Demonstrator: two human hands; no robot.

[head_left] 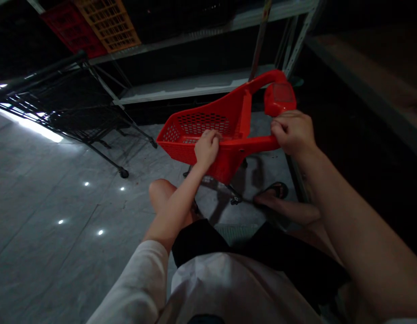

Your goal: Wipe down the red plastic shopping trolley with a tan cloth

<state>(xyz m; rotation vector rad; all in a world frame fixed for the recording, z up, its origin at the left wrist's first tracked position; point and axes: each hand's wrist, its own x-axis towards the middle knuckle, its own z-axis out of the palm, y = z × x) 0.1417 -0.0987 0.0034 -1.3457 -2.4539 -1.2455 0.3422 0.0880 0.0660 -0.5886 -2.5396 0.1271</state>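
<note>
A small red plastic shopping cart (228, 155) stands on the floor in front of my seated body, its handle end to the right. My left hand (207, 148) grips the near rim of its basket, fingers curled over the edge. At the handle end, my right hand (292, 134) is closed around the red handle, close to the corner with the boxy red piece (280, 98). The basket has a honeycomb of holes in its far wall, and no goods show inside it. Dark casters (235, 199) are visible below.
A larger dark wire shopping cart (103, 121) stands at left. Behind is a metal shelf rack (181, 90), with a red crate (71, 29) and a yellow crate (109, 24) on it. Grey tiled floor (60, 193) spreads left. A dark ledge (363, 67) lies at right.
</note>
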